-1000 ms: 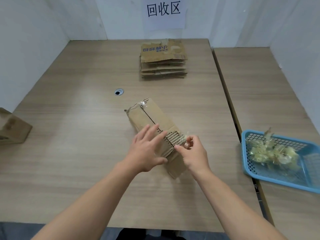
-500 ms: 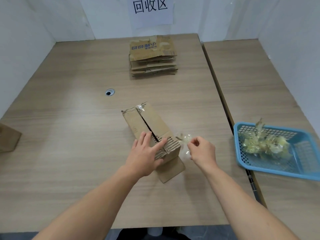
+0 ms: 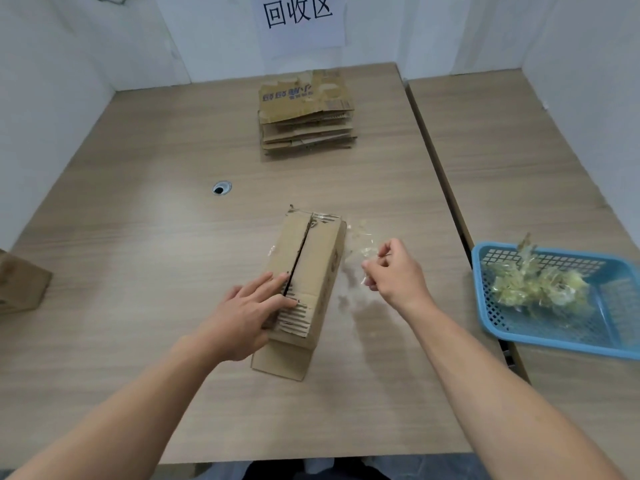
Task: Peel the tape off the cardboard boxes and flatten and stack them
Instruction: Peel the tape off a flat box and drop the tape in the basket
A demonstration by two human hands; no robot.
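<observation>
The box lies mid-surface. The left hand presses flat on its near end; right of the box, the right hand pinches peeled tape.

Right hand now clear of the box, tape strip (clear, crumpled) off with it

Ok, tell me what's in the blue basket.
The blue basket holds a heap of crumpled yellowish tape. Whatever lies beneath the heap is covered.
</observation>
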